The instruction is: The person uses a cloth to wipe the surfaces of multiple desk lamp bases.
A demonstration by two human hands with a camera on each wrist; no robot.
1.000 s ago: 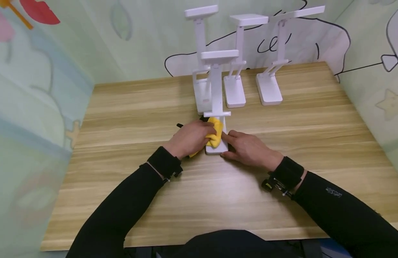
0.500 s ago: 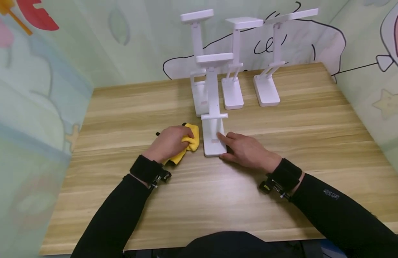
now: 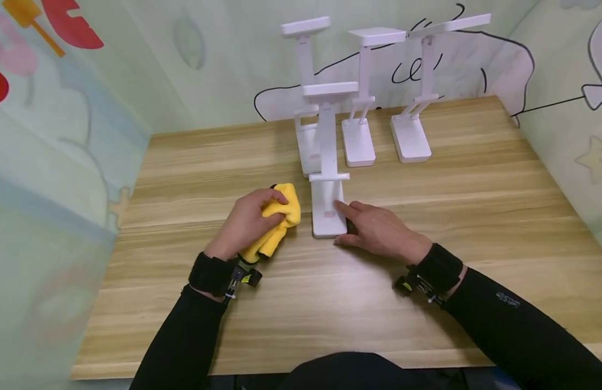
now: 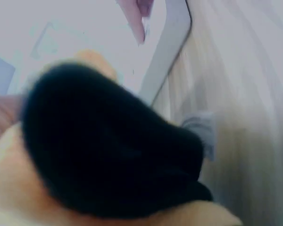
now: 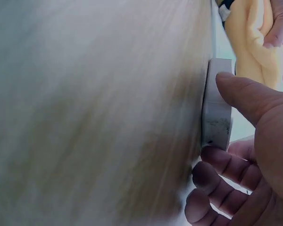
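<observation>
A white desk lamp (image 3: 328,141) stands upright in front of the others, its flat base (image 3: 325,222) toward me. My right hand (image 3: 379,230) holds that base from the right: the index finger lies on top and the thumb is at the front corner. In the right wrist view the thumb presses the edge of the base (image 5: 217,113), with other fingers curled beside it. Left of the lamp, my left hand (image 3: 242,222) pinches a bunched yellow cloth (image 3: 288,208) with dark edging. The cloth's black part (image 4: 113,150) blocks much of the left wrist view.
Behind the front lamp stand three more white lamps: a left one (image 3: 308,146), a middle one (image 3: 359,143) and a right one (image 3: 410,140). All share a wooden table (image 3: 208,336). Printed walls (image 3: 222,70) rise behind it and at both sides.
My left hand has drawn the yellow cloth off the lamp's base and moved left, and the cloth now hangs looser toward the wrist. The right hand stays at the base.
</observation>
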